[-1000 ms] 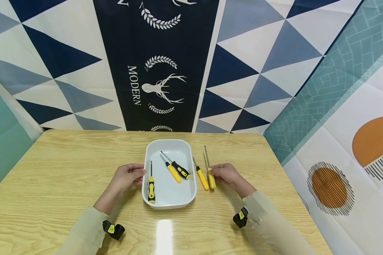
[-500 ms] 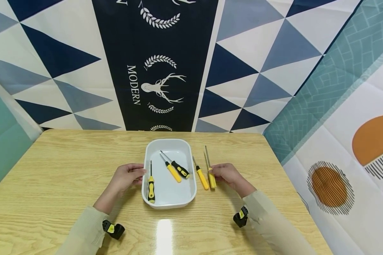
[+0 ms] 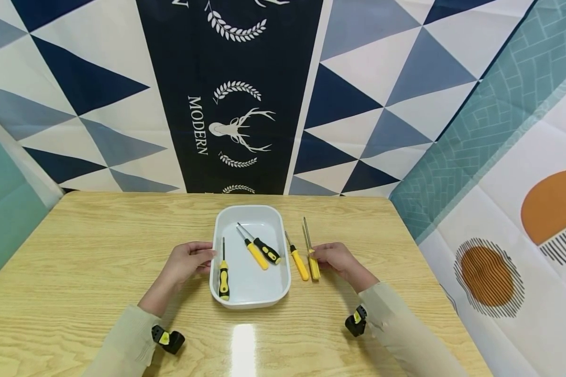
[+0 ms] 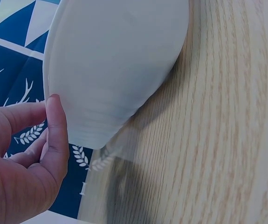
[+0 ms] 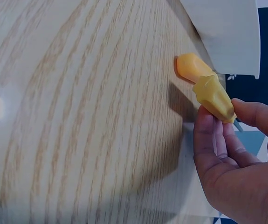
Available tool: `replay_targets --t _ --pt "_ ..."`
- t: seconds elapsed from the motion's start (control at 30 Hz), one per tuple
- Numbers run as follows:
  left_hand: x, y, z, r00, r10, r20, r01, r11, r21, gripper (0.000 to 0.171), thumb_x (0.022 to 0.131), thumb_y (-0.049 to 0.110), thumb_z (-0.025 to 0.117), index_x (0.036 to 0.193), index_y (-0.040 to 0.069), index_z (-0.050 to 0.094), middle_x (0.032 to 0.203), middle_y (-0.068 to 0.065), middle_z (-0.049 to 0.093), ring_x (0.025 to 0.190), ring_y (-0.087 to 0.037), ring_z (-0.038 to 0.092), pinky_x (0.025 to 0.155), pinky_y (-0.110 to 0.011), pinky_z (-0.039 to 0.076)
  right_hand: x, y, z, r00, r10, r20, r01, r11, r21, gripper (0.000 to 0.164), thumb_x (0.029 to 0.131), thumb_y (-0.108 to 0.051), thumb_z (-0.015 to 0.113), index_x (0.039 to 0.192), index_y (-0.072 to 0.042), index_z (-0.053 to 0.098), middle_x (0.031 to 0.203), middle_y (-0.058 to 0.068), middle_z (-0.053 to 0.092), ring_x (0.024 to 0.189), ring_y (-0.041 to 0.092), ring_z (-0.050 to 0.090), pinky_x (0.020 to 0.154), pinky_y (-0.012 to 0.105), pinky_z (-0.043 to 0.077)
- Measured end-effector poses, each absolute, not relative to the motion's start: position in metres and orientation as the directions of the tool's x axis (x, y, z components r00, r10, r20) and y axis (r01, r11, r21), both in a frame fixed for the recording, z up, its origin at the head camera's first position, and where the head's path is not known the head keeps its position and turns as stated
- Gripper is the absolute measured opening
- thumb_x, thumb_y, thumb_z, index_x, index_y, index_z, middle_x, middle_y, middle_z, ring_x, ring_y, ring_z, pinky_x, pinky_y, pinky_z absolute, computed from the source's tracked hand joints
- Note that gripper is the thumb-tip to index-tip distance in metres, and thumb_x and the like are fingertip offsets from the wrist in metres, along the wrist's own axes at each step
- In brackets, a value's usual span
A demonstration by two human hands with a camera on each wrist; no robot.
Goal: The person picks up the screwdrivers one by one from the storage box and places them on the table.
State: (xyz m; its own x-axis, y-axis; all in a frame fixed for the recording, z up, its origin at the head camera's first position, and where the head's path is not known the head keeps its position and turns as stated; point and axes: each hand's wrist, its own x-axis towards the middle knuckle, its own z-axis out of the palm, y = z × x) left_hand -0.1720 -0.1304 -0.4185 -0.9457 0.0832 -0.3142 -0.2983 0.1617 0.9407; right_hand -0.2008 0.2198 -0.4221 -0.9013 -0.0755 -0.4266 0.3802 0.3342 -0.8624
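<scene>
My left hand pinches the left rim of a white plastic basin; in the left wrist view a fingertip lies against its outer wall. Inside are three screwdrivers: a black-and-yellow one along the left side, a yellow one and another black-and-yellow one side by side. To the right of the basin, my right hand pinches a screwdriver with a clear yellow fluted handle between thumb and fingers, its shaft pointing away. Between that and the basin lies an orange-yellow screwdriver.
Everything stands on a light wood-grain table. Behind it hangs a patterned cloth with triangles and a deer head. Another cloth with orange shapes runs along the right. A black wrist camera sits by the left cuff.
The pinched yellow screwdriver has shifted very slightly; its shaft tip sits a little lower. Both hands, the basin and the other screwdrivers keep their places.
</scene>
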Motion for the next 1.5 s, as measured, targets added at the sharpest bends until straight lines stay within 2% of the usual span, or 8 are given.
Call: replay_targets --t 0.27,0.73,1.2,1.5 --pt "-0.173 -0.130 -0.417 -0.946 0.078 -0.316 -0.300 0.166 0.939 0.040 0.085 0.019 0.059 0.118 -0.001 0.051 0.099 -0.013 0.059 0.070 -0.009 0.059 0.072 -0.032 0.056 -0.202 0.221 -0.425 -0.901 -0.081 -0.426 0.377 0.342 -0.861 0.039 0.083 -0.010 0.057 0.116 0.009 0.051 0.101 0.013 0.061 0.078 0.009 0.059 0.078 0.031 0.053" --pt "-0.172 -0.131 -0.419 -0.946 0.080 -0.314 -0.299 0.164 0.940 0.041 0.084 0.019 0.059 0.119 -0.001 0.050 0.101 -0.014 0.058 0.072 -0.010 0.060 0.070 -0.030 0.056 -0.205 0.216 -0.429 -0.888 -0.028 -0.459 0.418 0.367 -0.831 0.034 0.080 -0.011 0.060 0.110 0.004 0.057 0.091 0.006 0.064 0.074 0.009 0.060 0.073 0.027 0.054" --pt "-0.172 -0.131 -0.420 -0.946 0.083 -0.313 -0.298 0.158 0.941 0.042 0.084 0.019 0.060 0.119 -0.002 0.050 0.101 -0.015 0.058 0.072 -0.010 0.060 0.072 -0.032 0.056 -0.200 0.207 -0.413 -0.888 -0.031 -0.458 0.404 0.421 -0.812 0.033 0.082 -0.010 0.058 0.109 0.008 0.057 0.093 0.012 0.063 0.077 0.014 0.060 0.075 0.032 0.054" --pt "-0.173 -0.131 -0.422 -0.945 0.087 -0.314 -0.298 0.158 0.941 0.043 0.084 0.021 0.060 0.119 -0.002 0.050 0.102 -0.016 0.058 0.073 -0.012 0.060 0.070 -0.030 0.056 -0.211 0.205 -0.424 -0.881 0.039 -0.471 0.437 0.450 -0.779 0.030 0.079 -0.009 0.061 0.105 0.007 0.060 0.085 0.008 0.063 0.068 0.009 0.058 0.066 0.026 0.055"
